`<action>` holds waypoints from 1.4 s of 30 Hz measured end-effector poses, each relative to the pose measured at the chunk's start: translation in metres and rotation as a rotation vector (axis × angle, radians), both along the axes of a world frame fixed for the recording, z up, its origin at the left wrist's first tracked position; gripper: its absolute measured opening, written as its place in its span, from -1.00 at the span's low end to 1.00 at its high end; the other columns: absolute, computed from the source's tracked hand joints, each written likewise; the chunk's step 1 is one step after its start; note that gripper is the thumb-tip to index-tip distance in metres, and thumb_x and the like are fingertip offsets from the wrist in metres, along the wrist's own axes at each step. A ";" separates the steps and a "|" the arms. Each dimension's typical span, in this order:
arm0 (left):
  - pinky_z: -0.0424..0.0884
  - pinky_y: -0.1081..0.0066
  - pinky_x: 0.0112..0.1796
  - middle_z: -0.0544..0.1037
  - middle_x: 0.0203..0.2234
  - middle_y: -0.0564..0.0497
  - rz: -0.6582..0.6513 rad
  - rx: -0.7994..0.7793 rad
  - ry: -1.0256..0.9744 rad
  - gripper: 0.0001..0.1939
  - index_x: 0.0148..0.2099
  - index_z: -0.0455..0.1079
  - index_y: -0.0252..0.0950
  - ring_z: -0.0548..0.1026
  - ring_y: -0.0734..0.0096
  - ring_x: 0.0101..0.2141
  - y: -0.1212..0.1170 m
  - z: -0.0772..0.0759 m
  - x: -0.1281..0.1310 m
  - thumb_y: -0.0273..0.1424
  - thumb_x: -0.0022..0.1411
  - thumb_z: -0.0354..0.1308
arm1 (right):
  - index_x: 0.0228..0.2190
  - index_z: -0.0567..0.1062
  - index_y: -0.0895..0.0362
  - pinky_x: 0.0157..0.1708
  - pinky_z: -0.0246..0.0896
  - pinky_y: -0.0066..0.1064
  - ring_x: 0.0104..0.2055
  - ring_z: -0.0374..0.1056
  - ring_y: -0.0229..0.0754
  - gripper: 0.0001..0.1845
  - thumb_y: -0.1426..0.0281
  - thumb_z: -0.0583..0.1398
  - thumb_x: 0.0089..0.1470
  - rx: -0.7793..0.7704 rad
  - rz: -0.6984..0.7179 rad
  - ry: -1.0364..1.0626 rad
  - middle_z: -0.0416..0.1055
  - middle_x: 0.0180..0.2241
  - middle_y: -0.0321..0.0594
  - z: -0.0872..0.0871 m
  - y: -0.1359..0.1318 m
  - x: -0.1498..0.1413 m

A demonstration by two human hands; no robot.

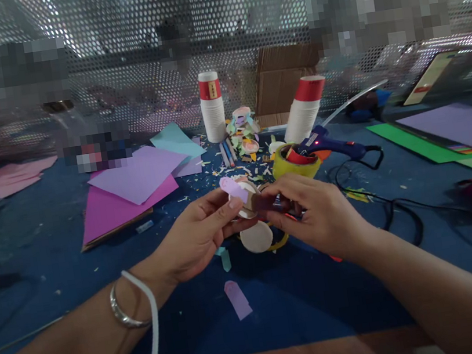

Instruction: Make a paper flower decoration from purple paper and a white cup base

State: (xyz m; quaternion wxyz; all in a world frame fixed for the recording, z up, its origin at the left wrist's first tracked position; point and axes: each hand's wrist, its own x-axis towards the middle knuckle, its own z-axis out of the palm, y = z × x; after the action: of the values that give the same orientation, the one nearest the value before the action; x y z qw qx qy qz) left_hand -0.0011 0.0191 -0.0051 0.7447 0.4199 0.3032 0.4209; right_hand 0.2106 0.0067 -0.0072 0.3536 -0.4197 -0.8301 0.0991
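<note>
Between the thumb and fingers of my left hand (pixel 207 225) is a small round white paper piece (pixel 247 207). A lilac paper strip (pixel 234 190) with a rounded end lies against it under my left thumb. My right hand (pixel 310 207) is closed at the right edge of this round piece; its fingertips are partly hidden, and I cannot make out what they pinch. Just below the hands sits a white paper disc (pixel 257 237). Nearer to me on the blue table lies another lilac strip (pixel 238 300), with a light blue paper scrap (pixel 225 260) above it.
A glue gun (pixel 330 145) rests on a yellow tape roll (pixel 284 164), its cable trailing right. Two stacks of paper cups (pixel 213 113) stand behind paper scraps. Purple sheets (pixel 136 173) lie left, green sheets (pixel 411 143) right. A perforated metal panel (pixel 131 86) closes the back.
</note>
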 end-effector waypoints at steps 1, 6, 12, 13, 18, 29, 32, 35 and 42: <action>0.51 0.32 -0.03 0.64 -0.21 -0.02 -0.006 0.004 0.006 -0.80 -0.12 0.59 -0.29 0.59 0.39 -0.20 0.000 0.000 0.000 -0.38 0.19 0.38 | -0.20 0.51 0.14 -0.35 0.30 -0.40 -0.31 0.42 -0.22 -0.87 0.40 0.24 0.17 0.001 -0.001 -0.004 0.53 -0.28 -0.18 0.000 0.000 0.001; 0.49 0.30 0.00 0.65 -0.22 -0.10 -0.030 0.030 0.061 -0.82 -0.18 0.61 -0.36 0.58 0.34 -0.16 -0.003 0.003 0.002 -0.36 0.20 0.36 | -0.22 0.54 0.15 -0.29 0.32 -0.37 -0.27 0.43 -0.20 -0.88 0.43 0.24 0.17 0.034 0.007 -0.012 0.53 -0.29 -0.18 -0.001 0.000 0.002; 0.46 0.37 -0.04 0.65 -0.20 -0.07 -0.040 0.111 0.124 -0.78 -0.10 0.59 -0.31 0.58 0.37 -0.16 -0.007 0.003 0.003 -0.47 0.17 0.36 | -0.26 0.56 0.13 -0.27 0.32 -0.38 -0.28 0.44 -0.22 -0.90 0.37 0.26 0.19 0.040 -0.016 -0.004 0.53 -0.32 -0.21 0.001 -0.003 -0.001; 0.46 0.38 -0.03 0.65 -0.19 -0.06 -0.041 0.127 0.131 -0.78 -0.09 0.59 -0.30 0.57 0.38 -0.16 -0.007 0.003 0.002 -0.46 0.18 0.35 | -0.26 0.56 0.12 -0.27 0.32 -0.38 -0.28 0.44 -0.22 -0.90 0.37 0.26 0.19 0.034 -0.018 -0.006 0.53 -0.32 -0.21 0.001 -0.004 -0.001; 0.45 0.37 0.00 0.65 -0.15 -0.03 -0.060 0.163 0.153 -0.78 -0.05 0.57 -0.25 0.57 0.41 -0.15 -0.006 -0.001 0.001 -0.45 0.23 0.32 | -0.26 0.56 0.12 -0.31 0.32 -0.40 -0.32 0.43 -0.24 -0.91 0.37 0.28 0.17 0.027 -0.025 -0.006 0.53 -0.35 -0.25 0.001 -0.003 -0.002; 0.49 0.35 0.00 0.68 -0.20 -0.07 -0.070 0.098 0.180 -0.84 -0.11 0.61 -0.29 0.61 0.40 -0.18 -0.006 -0.001 0.002 -0.42 0.28 0.26 | -0.33 0.54 0.14 -0.44 0.27 -0.48 -0.46 0.33 -0.34 -0.88 0.37 0.35 0.10 -0.037 -0.035 0.125 0.50 -0.41 -0.31 0.000 -0.004 -0.004; 0.51 0.39 -0.06 0.68 -0.20 -0.08 -0.064 0.100 0.191 -0.82 -0.09 0.61 -0.29 0.62 0.40 -0.20 -0.006 0.001 0.003 -0.41 0.28 0.26 | -0.34 0.54 0.12 -0.48 0.24 -0.49 -0.48 0.32 -0.35 -0.90 0.38 0.35 0.10 -0.075 -0.048 0.144 0.50 -0.42 -0.32 0.000 -0.004 -0.004; 0.53 0.40 -0.09 0.68 -0.22 -0.08 -0.055 0.115 0.203 -0.83 -0.11 0.62 -0.29 0.62 0.40 -0.22 -0.005 0.002 0.003 -0.43 0.29 0.24 | -0.34 0.55 0.11 -0.52 0.21 -0.49 -0.50 0.29 -0.35 -0.90 0.36 0.35 0.09 -0.127 -0.054 0.166 0.50 -0.43 -0.34 0.000 -0.004 -0.004; 0.57 0.41 -0.14 0.69 -0.24 -0.10 -0.058 0.134 0.229 -0.82 -0.12 0.63 -0.30 0.62 0.38 -0.23 -0.005 0.000 0.000 -0.43 0.31 0.22 | -0.28 0.58 0.07 -0.50 0.25 -0.49 -0.48 0.35 -0.35 -0.85 0.26 0.30 0.15 -0.317 -0.031 0.252 0.56 -0.40 -0.33 -0.001 -0.005 -0.004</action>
State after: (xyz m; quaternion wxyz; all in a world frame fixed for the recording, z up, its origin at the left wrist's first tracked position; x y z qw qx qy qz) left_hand -0.0008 0.0141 -0.0048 0.6874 0.5225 0.3453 0.3676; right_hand 0.2071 0.0021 -0.0085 0.3858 -0.4669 -0.7467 0.2749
